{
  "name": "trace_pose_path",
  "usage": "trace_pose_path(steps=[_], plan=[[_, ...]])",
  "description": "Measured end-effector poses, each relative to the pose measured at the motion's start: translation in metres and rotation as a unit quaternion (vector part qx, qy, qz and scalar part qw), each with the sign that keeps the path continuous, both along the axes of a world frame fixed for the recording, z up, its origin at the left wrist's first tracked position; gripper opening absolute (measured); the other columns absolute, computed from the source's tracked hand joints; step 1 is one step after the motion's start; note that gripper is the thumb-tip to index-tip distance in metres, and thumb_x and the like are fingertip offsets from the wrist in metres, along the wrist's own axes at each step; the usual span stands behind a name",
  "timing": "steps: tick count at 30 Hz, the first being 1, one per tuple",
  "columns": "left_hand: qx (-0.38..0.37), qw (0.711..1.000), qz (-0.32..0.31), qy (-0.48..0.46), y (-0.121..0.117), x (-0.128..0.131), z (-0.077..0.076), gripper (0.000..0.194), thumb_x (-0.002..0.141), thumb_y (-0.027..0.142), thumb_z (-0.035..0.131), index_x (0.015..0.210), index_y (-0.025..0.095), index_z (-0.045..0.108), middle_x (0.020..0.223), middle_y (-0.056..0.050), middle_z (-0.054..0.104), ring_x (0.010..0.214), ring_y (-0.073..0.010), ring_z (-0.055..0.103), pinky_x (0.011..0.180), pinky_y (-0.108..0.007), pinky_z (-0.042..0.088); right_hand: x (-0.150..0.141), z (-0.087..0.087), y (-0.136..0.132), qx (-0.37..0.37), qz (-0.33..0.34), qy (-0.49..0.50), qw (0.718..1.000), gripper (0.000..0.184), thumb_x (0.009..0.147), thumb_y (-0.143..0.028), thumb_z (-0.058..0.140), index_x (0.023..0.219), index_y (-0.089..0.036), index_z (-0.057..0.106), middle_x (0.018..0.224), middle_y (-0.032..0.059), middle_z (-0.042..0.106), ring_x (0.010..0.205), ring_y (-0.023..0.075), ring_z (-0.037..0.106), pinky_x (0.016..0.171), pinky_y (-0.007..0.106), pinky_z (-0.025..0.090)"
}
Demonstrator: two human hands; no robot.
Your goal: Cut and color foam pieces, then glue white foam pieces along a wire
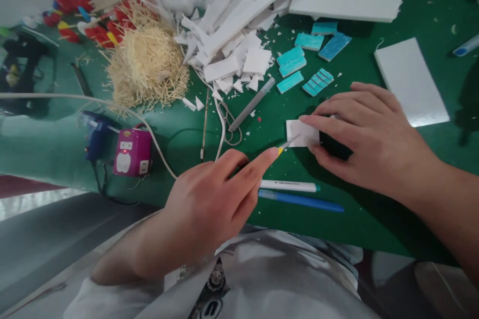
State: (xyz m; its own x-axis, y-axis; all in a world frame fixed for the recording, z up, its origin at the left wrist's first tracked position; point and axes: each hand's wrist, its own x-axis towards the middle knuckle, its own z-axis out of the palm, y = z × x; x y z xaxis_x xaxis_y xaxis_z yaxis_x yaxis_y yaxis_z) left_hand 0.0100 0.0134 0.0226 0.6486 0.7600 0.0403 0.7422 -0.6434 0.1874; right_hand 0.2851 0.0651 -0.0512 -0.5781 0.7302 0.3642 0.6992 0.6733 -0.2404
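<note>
My left hand (pixel 224 194) is closed around a craft knife (pixel 289 143), of which only a yellow bit and the thin blade show past the fingertips. The blade's tip rests on a small white foam piece (pixel 297 132) lying on the green table. My right hand (pixel 366 132) grips that piece from the right, index finger on its top edge and thumb at its lower corner. Just below the knife lie a white marker (pixel 294 186) and a blue pen (pixel 303 200). Several blue-painted foam blocks (pixel 292 62) sit beyond the hands, one with dark stripes.
White foam scraps (pixel 232 55) and a heap of thin wooden sticks (pixel 145 65) cover the back left. A grey pen-like tool (pixel 252 104) lies near a white cable (pixel 164 159). On the left stand a magenta power adapter (pixel 131 152) and a blue glue gun (pixel 98 132); at right, a foam slab (pixel 411 79).
</note>
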Motion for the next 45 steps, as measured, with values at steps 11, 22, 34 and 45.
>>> trace_pose_path(steps=[11,22,34,45], plan=[[0.005,0.999,-0.006,0.053,0.003,0.002,-0.007,0.043,0.110,0.018,0.048,0.151,0.020,0.063,0.092,0.000,0.071,0.062,-0.0114,0.068,0.053,-0.025,0.047,0.000,-0.007,0.004,0.071,0.028,0.010,0.997,0.019,0.104,-0.030,0.064,0.111,-0.020,0.078,0.102,0.0099,0.078,0.100,0.0251,0.074,0.114,0.051,0.055],[0.015,0.998,-0.008,0.061,0.004,-0.001,-0.006,0.043,0.109,0.017,0.049,0.149,0.020,0.065,0.092,0.000,0.071,0.061,-0.0136,0.068,0.051,-0.028,0.048,0.000,-0.006,0.002,0.048,0.015,0.010,0.999,0.019,0.105,-0.030,0.061,0.110,-0.024,0.078,0.104,0.0079,0.079,0.102,0.0252,0.075,0.115,0.053,0.055],[0.028,0.999,-0.023,0.027,0.003,-0.003,-0.007,0.042,0.110,0.017,0.049,0.150,0.019,0.061,0.094,0.000,0.071,0.065,-0.0132,0.070,0.055,-0.028,0.052,0.001,-0.006,0.003,0.049,0.023,0.014,0.998,0.020,0.105,-0.030,0.062,0.111,-0.021,0.079,0.104,0.0106,0.079,0.101,0.0267,0.075,0.112,0.056,0.057],[0.023,0.999,-0.018,0.038,0.003,-0.002,-0.011,0.042,0.109,0.016,0.049,0.149,0.020,0.064,0.093,0.000,0.071,0.064,-0.0149,0.072,0.050,-0.029,0.051,0.001,-0.006,0.003,0.044,0.019,-0.005,0.999,0.019,0.106,-0.031,0.061,0.112,-0.024,0.078,0.105,0.0076,0.079,0.102,0.0241,0.075,0.115,0.052,0.056]])
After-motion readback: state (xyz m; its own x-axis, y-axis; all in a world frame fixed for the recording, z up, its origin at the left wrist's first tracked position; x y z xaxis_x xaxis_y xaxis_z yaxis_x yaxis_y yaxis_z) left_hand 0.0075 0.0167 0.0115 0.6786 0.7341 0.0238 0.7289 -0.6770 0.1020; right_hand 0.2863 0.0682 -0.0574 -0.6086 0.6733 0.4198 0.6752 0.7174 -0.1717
